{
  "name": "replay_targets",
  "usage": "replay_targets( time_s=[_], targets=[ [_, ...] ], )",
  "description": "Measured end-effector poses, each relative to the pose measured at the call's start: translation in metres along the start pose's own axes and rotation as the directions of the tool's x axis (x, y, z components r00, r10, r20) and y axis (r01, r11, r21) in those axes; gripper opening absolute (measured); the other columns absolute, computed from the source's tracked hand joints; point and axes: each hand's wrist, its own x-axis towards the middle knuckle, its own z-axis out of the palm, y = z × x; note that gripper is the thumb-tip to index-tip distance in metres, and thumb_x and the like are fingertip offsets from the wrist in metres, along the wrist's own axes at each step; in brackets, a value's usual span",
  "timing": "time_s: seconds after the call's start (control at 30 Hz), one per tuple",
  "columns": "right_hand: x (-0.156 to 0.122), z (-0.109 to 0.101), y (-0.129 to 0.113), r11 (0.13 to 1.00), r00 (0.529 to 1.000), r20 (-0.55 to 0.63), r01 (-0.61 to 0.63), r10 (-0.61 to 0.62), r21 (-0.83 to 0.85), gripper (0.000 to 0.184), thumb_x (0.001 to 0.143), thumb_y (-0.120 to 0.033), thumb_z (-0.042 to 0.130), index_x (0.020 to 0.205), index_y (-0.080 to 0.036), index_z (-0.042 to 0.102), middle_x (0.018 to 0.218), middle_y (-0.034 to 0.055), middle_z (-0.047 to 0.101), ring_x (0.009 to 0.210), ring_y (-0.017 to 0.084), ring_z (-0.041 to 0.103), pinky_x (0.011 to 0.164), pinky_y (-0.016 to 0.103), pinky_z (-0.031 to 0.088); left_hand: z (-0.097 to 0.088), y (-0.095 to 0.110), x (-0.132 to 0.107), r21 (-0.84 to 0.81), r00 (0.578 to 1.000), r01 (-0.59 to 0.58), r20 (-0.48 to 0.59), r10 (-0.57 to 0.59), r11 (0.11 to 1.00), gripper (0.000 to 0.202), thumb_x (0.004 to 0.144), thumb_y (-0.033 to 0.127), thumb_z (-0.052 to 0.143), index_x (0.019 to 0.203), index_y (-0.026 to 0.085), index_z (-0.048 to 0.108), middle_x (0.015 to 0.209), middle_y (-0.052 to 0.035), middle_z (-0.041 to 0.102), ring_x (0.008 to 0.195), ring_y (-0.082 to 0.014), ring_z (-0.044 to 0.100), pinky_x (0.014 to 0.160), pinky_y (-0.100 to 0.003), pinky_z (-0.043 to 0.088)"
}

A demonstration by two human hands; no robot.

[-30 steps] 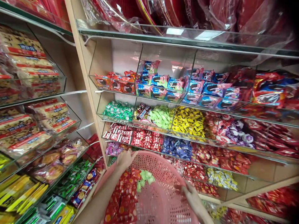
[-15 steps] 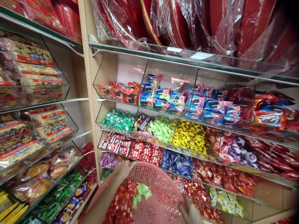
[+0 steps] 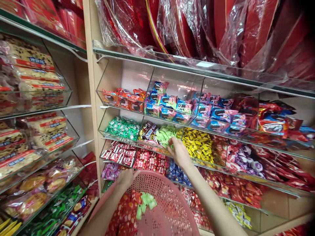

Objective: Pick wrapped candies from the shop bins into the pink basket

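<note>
My left hand (image 3: 126, 178) grips the far rim of a pink plastic basket (image 3: 169, 206) held at waist height. Red-wrapped sweets (image 3: 123, 216) and a few light green sweets (image 3: 145, 201) lie inside it. My right hand (image 3: 178, 152) reaches up into a clear shelf bin, fingers curled down among the light green wrapped candies (image 3: 166, 134). I cannot make out whether the fingers have closed on any. Yellow candies (image 3: 198, 141) fill the bin just to the right of that hand.
Clear acrylic bins hold green mints (image 3: 121, 127), small chocolate bars (image 3: 147, 131), red packets (image 3: 120, 154), blue candies (image 3: 177, 172) and cookie packs (image 3: 169, 101). Wrapped cakes (image 3: 34, 68) fill the left shelves. Red goods in plastic (image 3: 187, 26) sit on top.
My right hand has left the basket's near rim and risen to the bin of light green candies. The view has tilted upward. My left hand still holds the basket's rim.
</note>
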Motion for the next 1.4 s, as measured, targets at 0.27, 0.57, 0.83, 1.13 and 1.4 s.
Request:
replay_targets(
  time_s=[0.27,0.57,0.83,1.13,1.4],
  targets=[
    [0.018,0.016,0.004,0.982,0.984,0.121,-0.116,0.134,-0.147,0.009,0.078,-0.026,0.052,0.084,-0.02,0.049,0.071,0.0032,0.056,0.071,0.018,0.053,0.057,0.024,0.032,0.001,0.006,-0.005,-0.015,0.999,-0.017,0.034,0.017,1.0,0.067,0.082,0.063,0.02,0.089,0.014,0.066,0.089,-0.0174,0.067,0.088,-0.0286,0.061,0.074,-0.035,0.042],
    [0.033,0.018,0.004,0.971,0.953,0.185,-0.227,0.239,-0.08,0.015,0.067,-0.02,0.06,0.081,-0.019,0.055,0.074,0.0032,0.06,0.072,0.018,0.053,0.058,0.024,0.032,0.004,0.014,-0.007,-0.002,0.997,-0.037,0.062,0.037,0.999,0.066,0.081,0.064,0.02,0.09,0.015,0.064,0.089,-0.0151,0.066,0.089,-0.0282,0.061,0.075,-0.034,0.042],
    [0.036,0.025,0.008,0.969,0.955,0.192,-0.241,0.226,0.055,0.025,0.062,-0.012,0.058,0.086,-0.018,0.055,0.07,-0.0004,0.059,0.062,0.012,0.049,0.057,0.023,0.033,0.006,0.013,-0.006,-0.027,0.997,-0.041,0.062,0.042,0.999,0.071,0.079,0.067,0.017,0.087,0.016,0.065,0.087,-0.0161,0.067,0.087,-0.0294,0.061,0.074,-0.037,0.042],
    [-0.01,-0.005,-0.016,0.879,0.984,-0.085,-0.1,0.157,0.466,0.028,0.075,-0.027,0.053,0.101,-0.015,0.053,0.075,-0.0002,0.056,0.052,0.009,0.043,0.053,0.022,0.034,0.003,0.015,-0.006,-0.012,0.995,-0.042,0.088,0.043,0.999,0.074,0.08,0.066,0.013,0.091,0.014,0.065,0.09,-0.0164,0.066,0.089,-0.0279,0.06,0.076,-0.035,0.042],
    [-0.108,0.121,-0.016,0.803,0.75,0.65,-0.462,0.127,0.376,0.007,0.065,-0.018,0.062,0.069,-0.015,0.057,0.059,-0.0036,0.054,0.055,0.009,0.048,0.051,0.019,0.033,0.004,0.016,-0.004,0.006,0.995,-0.071,0.076,0.07,0.997,0.071,0.08,0.066,0.015,0.087,0.015,0.065,0.086,-0.0147,0.067,0.085,-0.0286,0.061,0.071,-0.036,0.044]
  ],
)
